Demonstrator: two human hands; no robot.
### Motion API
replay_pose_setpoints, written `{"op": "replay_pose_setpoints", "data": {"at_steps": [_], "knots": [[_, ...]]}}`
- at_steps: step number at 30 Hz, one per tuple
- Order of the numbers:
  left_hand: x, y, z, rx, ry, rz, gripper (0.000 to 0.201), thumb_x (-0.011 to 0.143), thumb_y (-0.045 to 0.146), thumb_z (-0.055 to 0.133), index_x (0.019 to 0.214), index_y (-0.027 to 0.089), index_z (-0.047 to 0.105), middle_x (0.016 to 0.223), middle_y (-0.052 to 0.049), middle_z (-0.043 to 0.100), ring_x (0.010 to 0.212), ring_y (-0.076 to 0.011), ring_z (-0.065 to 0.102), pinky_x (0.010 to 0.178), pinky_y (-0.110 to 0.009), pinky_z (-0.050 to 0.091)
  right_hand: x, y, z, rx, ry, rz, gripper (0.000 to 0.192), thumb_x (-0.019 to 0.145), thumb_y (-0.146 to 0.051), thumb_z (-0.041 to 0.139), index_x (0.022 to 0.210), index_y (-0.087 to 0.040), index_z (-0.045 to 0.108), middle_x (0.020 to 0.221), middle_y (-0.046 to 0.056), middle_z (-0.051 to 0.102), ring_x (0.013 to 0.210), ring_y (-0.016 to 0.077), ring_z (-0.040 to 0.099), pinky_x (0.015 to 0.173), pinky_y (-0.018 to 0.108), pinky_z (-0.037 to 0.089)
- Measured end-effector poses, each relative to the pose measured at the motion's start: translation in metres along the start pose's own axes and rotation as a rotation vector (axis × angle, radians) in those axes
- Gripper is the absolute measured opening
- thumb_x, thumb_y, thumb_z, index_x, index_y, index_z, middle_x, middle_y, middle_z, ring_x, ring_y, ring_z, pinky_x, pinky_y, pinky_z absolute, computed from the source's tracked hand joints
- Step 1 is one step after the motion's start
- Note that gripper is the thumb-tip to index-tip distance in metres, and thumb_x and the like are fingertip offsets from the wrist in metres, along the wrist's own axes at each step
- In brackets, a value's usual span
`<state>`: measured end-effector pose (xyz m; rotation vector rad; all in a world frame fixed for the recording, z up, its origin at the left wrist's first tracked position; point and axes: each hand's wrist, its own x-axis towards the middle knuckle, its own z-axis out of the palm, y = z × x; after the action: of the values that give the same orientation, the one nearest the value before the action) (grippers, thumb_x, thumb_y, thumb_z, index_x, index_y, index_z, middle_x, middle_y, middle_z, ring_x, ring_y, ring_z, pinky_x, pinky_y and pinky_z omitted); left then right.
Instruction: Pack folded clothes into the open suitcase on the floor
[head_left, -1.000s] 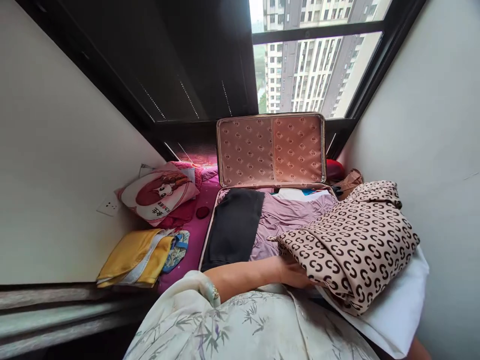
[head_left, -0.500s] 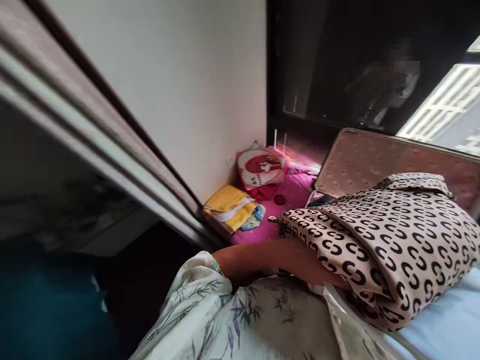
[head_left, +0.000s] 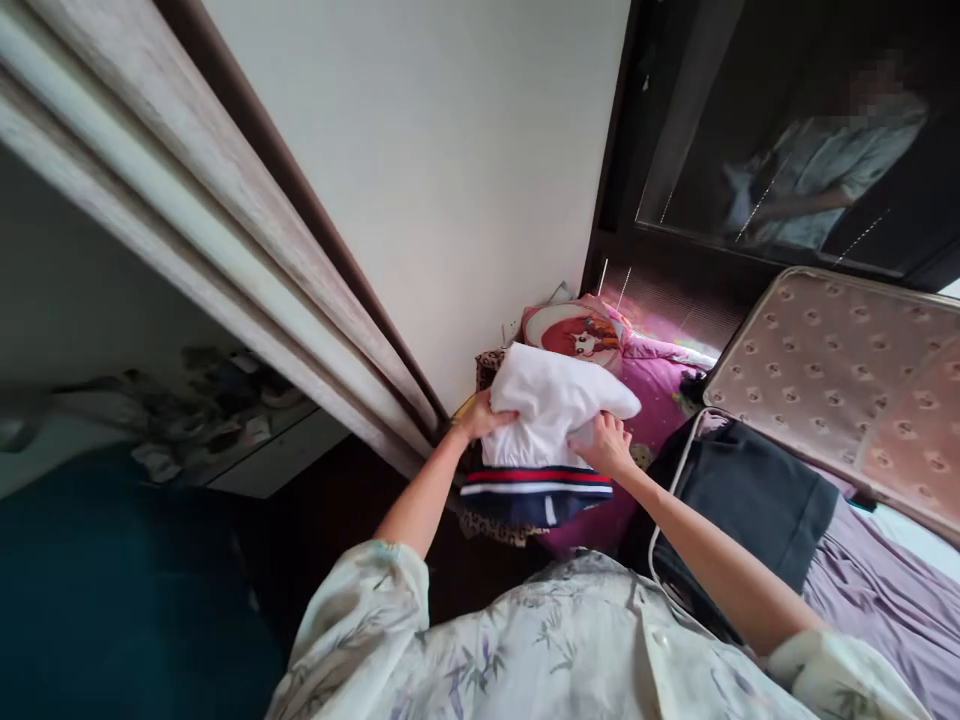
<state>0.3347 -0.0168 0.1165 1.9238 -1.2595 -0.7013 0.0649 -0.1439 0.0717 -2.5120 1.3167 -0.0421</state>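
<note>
My left hand (head_left: 481, 417) grips the left edge of a folded white garment (head_left: 551, 405), and my right hand (head_left: 604, 444) holds its right side. The white garment lies on top of a pile with a navy piece with red and white stripes (head_left: 534, 490) and a patterned brown cloth (head_left: 491, 525) beneath it, on the pink surface (head_left: 660, 385) by the wall. To the right lies the open suitcase (head_left: 832, 370) with a black folded garment (head_left: 742, 495) and a lilac one (head_left: 885, 590) inside.
A cartoon-print pillow (head_left: 581, 333) leans in the corner behind the pile. A sliding door frame (head_left: 247, 260) runs diagonally at left, with a dark floor below. A dark window (head_left: 787, 150) reflects a person.
The view has swung left. The patterned garments I was carrying on my arms have gone down onto the pile by the wall, and both hands now hold the white garment on top.
</note>
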Motion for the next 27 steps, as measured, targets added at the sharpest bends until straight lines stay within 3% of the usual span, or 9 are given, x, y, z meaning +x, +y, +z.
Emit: {"op": "replay_pose_setpoints", "data": {"at_steps": [3, 5, 8, 11, 15, 18, 21, 24, 27], "knots": [[0.031, -0.053, 0.01, 0.239, 0.255, -0.385, 0.063, 0.083, 0.026, 0.072, 0.142, 0.012, 0.053, 0.139, -0.017, 0.062, 0.129, -0.0308, 0.058, 0.107, -0.042, 0.051, -0.007, 0.004, 0.012, -0.015, -0.144, 0.023, 0.071, 0.085, -0.038, 0.067, 0.151, -0.024, 0.044, 0.152, 0.019, 0.044, 0.137, 0.0413, 0.041, 0.103, 0.057, 0.039], [0.036, -0.079, 0.033, 0.346, 0.28, -0.517, 0.066, 0.088, 0.024, 0.066, 0.149, 0.012, 0.045, 0.155, -0.02, 0.048, 0.141, -0.033, 0.048, 0.114, -0.045, 0.045, -0.023, 0.021, 0.019, -0.012, -0.223, 0.029, 0.068, 0.085, -0.034, 0.064, 0.15, -0.025, 0.046, 0.15, 0.019, 0.047, 0.133, 0.0397, 0.045, 0.102, 0.056, 0.04], [0.032, -0.101, 0.079, 0.381, 0.127, -0.54, 0.07, 0.089, 0.031, 0.066, 0.154, 0.021, 0.041, 0.167, -0.016, 0.031, 0.15, -0.0348, 0.037, 0.116, -0.049, 0.042, -0.061, 0.062, 0.025, 0.064, -0.211, 0.037, 0.068, 0.083, -0.033, 0.062, 0.149, -0.025, 0.047, 0.151, 0.018, 0.047, 0.133, 0.0378, 0.047, 0.102, 0.055, 0.043], [0.026, -0.109, 0.118, 0.364, -0.037, -0.52, 0.077, 0.084, 0.04, 0.073, 0.154, 0.031, 0.042, 0.172, -0.01, 0.022, 0.155, -0.0383, 0.027, 0.114, -0.055, 0.043, -0.107, 0.105, 0.02, 0.223, -0.083, 0.026, 0.067, 0.083, -0.034, 0.06, 0.148, -0.025, 0.049, 0.148, 0.015, 0.051, 0.133, 0.0334, 0.051, 0.107, 0.052, 0.046], [0.028, -0.107, 0.134, 0.463, -0.074, -0.569, 0.08, 0.082, 0.036, 0.074, 0.154, 0.028, 0.041, 0.173, -0.013, 0.014, 0.155, -0.0456, 0.02, 0.115, -0.065, 0.035, -0.168, 0.15, 0.005, 0.407, 0.108, 0.155, 0.06, 0.085, -0.044, 0.056, 0.143, -0.026, 0.053, 0.139, 0.013, 0.057, 0.114, 0.0282, 0.065, 0.094, 0.044, 0.057], [0.036, -0.08, 0.142, 0.544, 0.058, -0.475, 0.068, 0.089, 0.027, 0.064, 0.152, 0.017, 0.042, 0.169, -0.02, 0.02, 0.154, -0.0447, 0.022, 0.119, -0.064, 0.031, -0.205, 0.182, -0.002, 0.461, 0.251, 0.327, 0.059, 0.083, -0.048, 0.057, 0.138, -0.026, 0.056, 0.132, 0.013, 0.061, 0.105, 0.0275, 0.069, 0.086, 0.044, 0.06], [0.034, -0.016, 0.178, 0.402, 0.157, -0.17, 0.053, 0.095, 0.023, 0.054, 0.146, 0.013, 0.048, 0.159, -0.02, 0.038, 0.149, -0.0333, 0.036, 0.121, -0.05, 0.037, -0.229, 0.22, 0.001, 0.495, 0.379, 0.504, 0.06, 0.079, -0.049, 0.059, 0.133, -0.023, 0.058, 0.126, 0.014, 0.065, 0.1, 0.0279, 0.069, 0.086, 0.046, 0.059], [0.008, 0.069, 0.25, 0.087, -0.058, 0.142, 0.047, 0.098, 0.028, 0.05, 0.143, 0.018, 0.052, 0.144, -0.014, 0.057, 0.132, -0.0253, 0.058, 0.111, -0.038, 0.05, -0.243, 0.256, 0.01, 0.627, 0.453, 0.621, 0.062, 0.075, -0.049, 0.06, 0.129, -0.02, 0.058, 0.122, 0.015, 0.068, 0.094, 0.0274, 0.07, 0.085, 0.048, 0.059], [-0.025, 0.14, 0.333, -0.008, -0.351, 0.185, 0.064, 0.091, 0.038, 0.062, 0.149, 0.016, 0.048, 0.15, -0.016, 0.054, 0.138, -0.0284, 0.055, 0.115, -0.039, 0.046, -0.251, 0.275, 0.023, 0.852, 0.422, 0.622, 0.06, 0.072, -0.047, 0.062, 0.126, -0.021, 0.058, 0.11, 0.011, 0.072, 0.09, 0.0265, 0.072, 0.082, 0.046, 0.06]]}}
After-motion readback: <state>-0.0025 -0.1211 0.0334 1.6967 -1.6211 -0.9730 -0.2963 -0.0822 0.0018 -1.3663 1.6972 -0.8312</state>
